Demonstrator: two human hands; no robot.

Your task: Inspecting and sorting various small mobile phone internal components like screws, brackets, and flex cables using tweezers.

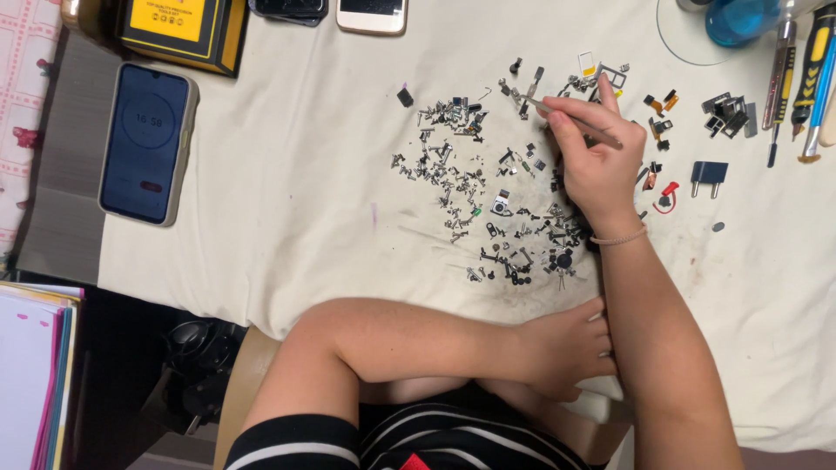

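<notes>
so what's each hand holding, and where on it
The right hand pinches slim metal tweezers around their middle, tips pointing at the scattered small parts. The left hand holds nothing; it rests at the table edge.

- Both forearms were bare to above the elbow; no sleeves reached the wrists.
- Right hand (595, 165): a thin, pale bracelet (619, 238) circled the wrist. No rings or glove could be made out.
- Left hand (566, 352): bare, nothing worn at the wrist.
- Torso, near edge: a top (418, 444) in black and white horizontal stripes, with a small red patch at centre.
</notes>
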